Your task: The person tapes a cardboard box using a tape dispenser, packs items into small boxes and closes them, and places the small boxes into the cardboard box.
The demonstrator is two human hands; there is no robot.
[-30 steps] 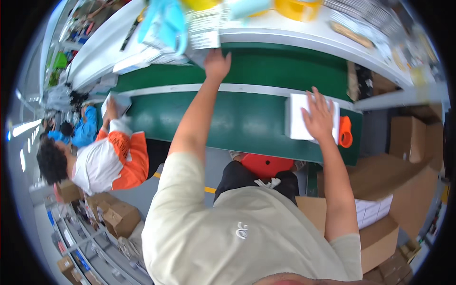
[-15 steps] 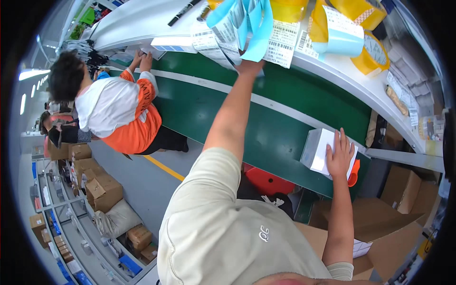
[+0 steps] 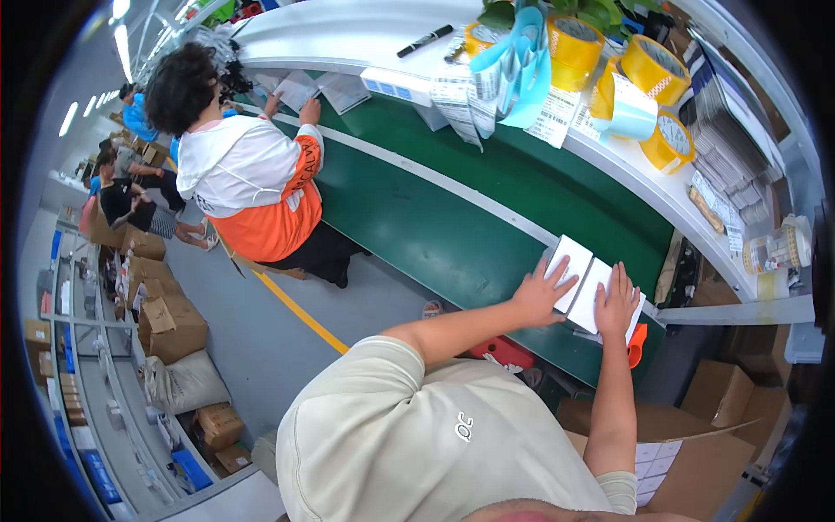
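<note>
Two white boxes lie side by side at the right end of the green worktop (image 3: pixel 417 239). On the left-hand box (image 3: pixel 574 250) my left hand (image 3: pixel 546 292) rests with its fingers spread. The right-hand box (image 3: pixel 588 294) has my right hand (image 3: pixel 618 301) flat on it, fingers stretched out over its right part. Just beside my right wrist, an orange plastic object (image 3: pixel 638 344) shows only in part. Neither hand is closed around anything.
Along the white shelf (image 3: pixel 348 35) are a black marker (image 3: pixel 424 41), rolls of yellow tape (image 3: pixel 657 70) and hanging label strips (image 3: pixel 513 74). A co-worker (image 3: pixel 252 174) handles papers at left. Open cartons (image 3: pixel 704 461) stand at lower right.
My left hand has come down from the label strips to the white boxes. My right hand stays on the boxes. Two box tops now show, and the view has shifted.
</note>
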